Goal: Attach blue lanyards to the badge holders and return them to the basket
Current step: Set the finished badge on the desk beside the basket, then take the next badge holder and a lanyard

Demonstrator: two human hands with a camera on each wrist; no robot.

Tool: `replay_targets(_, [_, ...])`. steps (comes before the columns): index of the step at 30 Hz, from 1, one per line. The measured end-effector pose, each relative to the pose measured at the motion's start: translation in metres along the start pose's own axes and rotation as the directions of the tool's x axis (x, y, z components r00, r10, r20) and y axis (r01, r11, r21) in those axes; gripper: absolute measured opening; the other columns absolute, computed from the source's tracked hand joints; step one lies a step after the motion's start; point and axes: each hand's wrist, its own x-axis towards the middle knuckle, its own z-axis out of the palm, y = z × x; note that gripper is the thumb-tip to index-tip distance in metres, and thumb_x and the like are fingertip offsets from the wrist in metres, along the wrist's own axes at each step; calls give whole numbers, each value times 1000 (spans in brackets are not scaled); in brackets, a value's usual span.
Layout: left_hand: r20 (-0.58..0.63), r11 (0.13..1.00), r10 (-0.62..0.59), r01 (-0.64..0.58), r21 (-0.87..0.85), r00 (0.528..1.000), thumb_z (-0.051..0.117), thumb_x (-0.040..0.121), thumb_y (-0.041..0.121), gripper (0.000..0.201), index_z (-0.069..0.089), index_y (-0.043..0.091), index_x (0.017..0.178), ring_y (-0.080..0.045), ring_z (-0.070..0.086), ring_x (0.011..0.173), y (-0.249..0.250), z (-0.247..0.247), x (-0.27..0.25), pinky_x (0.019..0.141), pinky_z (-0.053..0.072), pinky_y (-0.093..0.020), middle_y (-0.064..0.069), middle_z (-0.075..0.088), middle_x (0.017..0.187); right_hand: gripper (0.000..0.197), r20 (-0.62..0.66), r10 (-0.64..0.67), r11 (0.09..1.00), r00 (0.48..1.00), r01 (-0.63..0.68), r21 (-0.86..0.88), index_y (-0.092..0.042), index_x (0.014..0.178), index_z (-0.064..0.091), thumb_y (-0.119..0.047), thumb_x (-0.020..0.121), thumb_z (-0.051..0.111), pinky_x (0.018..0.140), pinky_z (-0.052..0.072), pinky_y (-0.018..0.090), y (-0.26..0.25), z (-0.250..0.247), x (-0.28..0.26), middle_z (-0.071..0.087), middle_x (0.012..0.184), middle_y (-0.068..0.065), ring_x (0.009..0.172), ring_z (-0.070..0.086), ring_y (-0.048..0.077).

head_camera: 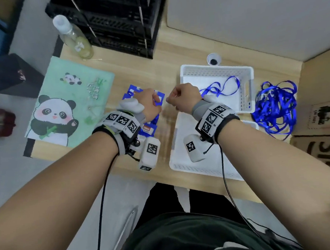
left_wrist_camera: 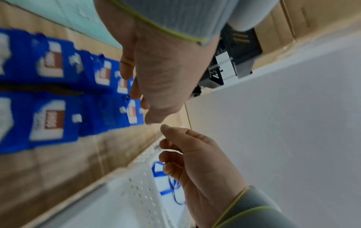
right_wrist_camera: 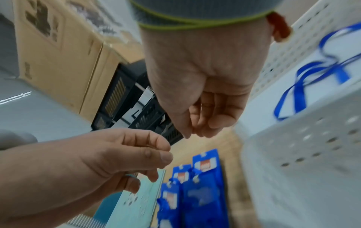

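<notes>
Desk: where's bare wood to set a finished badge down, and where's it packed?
Bare wood: the strip between the badge holders and the near basket, though both hands hover over its far end. Also behind the holders, toward the black crates. Crowded: right edge, where the lanyard pile sits beside the far basket.

My head camera looks steeply down from above my forearms, far enough back to take in the whole wooden desk (head_camera: pixel 161 56), and my fingers sit near the centre of its picture. The camera under my left wrist looks along my left hand (left_wrist_camera: pixel 156 74), close up, out past the fingertips, with my right hand (left_wrist_camera: pixel 197 163) entering just beyond them. The one on my right wrist looks along my right hand (right_wrist_camera: pixel 205 80) in the same near way, and my left hand (right_wrist_camera: pixel 109 155) shows just beyond the fingertips. All three share the blue badge holders (head_camera: pixel 150 125) on the desk beneath my fingers and the white basket (head_camera: pixel 215 70) beside them.
</notes>
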Motion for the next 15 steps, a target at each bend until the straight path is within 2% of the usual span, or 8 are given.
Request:
replay_targets(3, [67,998,51,-53,28,996,65,82,20,12,56,23,90,-19,59,81,33,17,0,64,43,-27,4,60,84,17,-29,67,995,997,-65,71,-21,68,60,-23,81,69,72,61,39,30,-28,-17,72,74,5,65,70,23])
replay_targets(4, [82,997,71,-74,36,994,65,81,18,12,56,23,89,-19,59,81,45,25,-1,64,42,-27,3,61,85,15,-35,97,992,995,-93,83,-19,70,60,-23,82,69,72,61,39,42,-39,-24,71,74,5,62,68,21])
replay_targets(7, [115,993,101,-107,44,988,67,78,23,13,56,26,84,-20,61,82,75,50,-3,73,49,-30,4,62,83,11,-48,210,969,977,-201,141,-13,75,62,-20,82,66,70,62,38,82,-64,-40,71,78,8,61,69,20])
replay_targets(10, [182,991,105,-118,65,978,66,78,26,12,58,26,87,-21,62,83,95,75,-4,73,49,-31,5,63,84,11,-26,303,946,953,-297,128,-9,83,68,-20,83,65,68,62,33,116,-78,-54,74,83,11,66,70,23])
replay_targets(13, [208,989,100,-121,90,973,66,76,27,13,59,28,87,-19,62,86,106,98,-2,80,50,-31,2,67,94,11,-43,333,942,942,-334,-15,-10,82,67,-20,85,62,67,53,29,145,-81,-61,68,80,8,74,64,24])
replay_targets(15, [244,986,90,-121,117,966,66,76,29,17,62,28,93,-19,62,89,111,115,-2,86,51,-34,2,68,97,16,-65,329,935,942,-335,-115,-7,87,67,-19,87,57,69,49,29,164,-80,-63,67,87,7,83,62,25])
